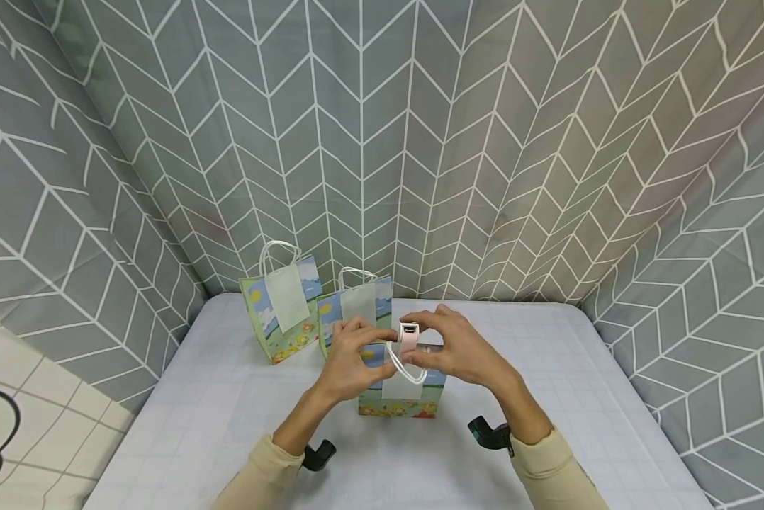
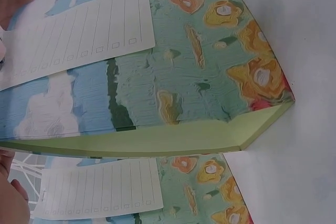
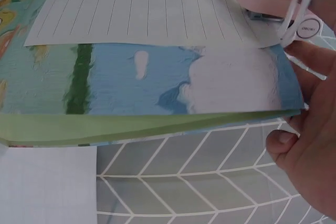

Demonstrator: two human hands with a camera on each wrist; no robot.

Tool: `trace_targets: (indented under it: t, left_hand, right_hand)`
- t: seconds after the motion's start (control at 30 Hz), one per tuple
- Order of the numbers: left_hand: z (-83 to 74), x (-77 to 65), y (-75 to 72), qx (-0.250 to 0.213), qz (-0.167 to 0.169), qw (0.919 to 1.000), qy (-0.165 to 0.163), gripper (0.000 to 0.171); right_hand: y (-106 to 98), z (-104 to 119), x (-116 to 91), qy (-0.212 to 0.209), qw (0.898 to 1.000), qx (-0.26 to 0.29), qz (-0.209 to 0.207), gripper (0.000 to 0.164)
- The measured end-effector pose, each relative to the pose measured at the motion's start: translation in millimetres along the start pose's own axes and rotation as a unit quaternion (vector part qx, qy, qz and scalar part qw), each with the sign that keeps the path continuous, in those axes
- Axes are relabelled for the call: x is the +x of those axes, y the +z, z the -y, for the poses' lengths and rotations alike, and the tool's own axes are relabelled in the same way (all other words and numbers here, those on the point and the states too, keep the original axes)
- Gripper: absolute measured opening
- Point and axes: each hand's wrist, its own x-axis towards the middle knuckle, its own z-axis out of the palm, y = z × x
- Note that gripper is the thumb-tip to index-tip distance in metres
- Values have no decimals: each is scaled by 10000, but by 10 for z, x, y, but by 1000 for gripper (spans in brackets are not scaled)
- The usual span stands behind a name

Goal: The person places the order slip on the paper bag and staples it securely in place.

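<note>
A paper gift bag [image 1: 372, 407] with a landscape and flower print stands upright under both hands. On its front lies a white lined sheet of paper [image 3: 152, 11] with small boxes. The right hand [image 1: 461, 347] grips a small pink stapler [image 1: 408, 340] at the bag's top edge; some of its fingers lie behind the bag in the right wrist view. Thumb and fingers of the left hand [image 1: 356, 361] are on opposite sides of the bag's top, pinching it beside the stapler. White rope handles [image 1: 414, 379] hang in front of the stapler. The staple end is partly hidden.
Two matching gift bags stand behind: one at the left [image 1: 280, 312] and one at the middle [image 1: 359, 301], each with a white sheet on its front. They stand on a white-covered table [image 1: 516, 467]. Grey patterned curtains [image 1: 420, 142] enclose the back and sides.
</note>
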Motion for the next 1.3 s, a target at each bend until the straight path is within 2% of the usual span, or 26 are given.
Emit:
trace_targets:
  t: [0.2,0.37,0.6,0.9,1.3]
  left_hand:
    - [-7,7,-5,74,48,10000,-3,41]
    - [-13,12,-8,132,70,9999,18,41]
    - [2,18,-6,195,85,9997,84,39]
    - [24,34,19,325,-9,9991,256,40]
    - [29,49,-4,201,98,9990,381,40]
  right_hand:
    - [15,-38,-24,114,9993,-249,259,43]
    - [47,-72,-32,159,9994,-77,295,33]
    - [107,-102,-36,26,10000,-50,74,27]
    - [187,-156,-50,-302,9988,-41,-388,27]
    - [217,-184,-64,-491,9974,41,-516,25]
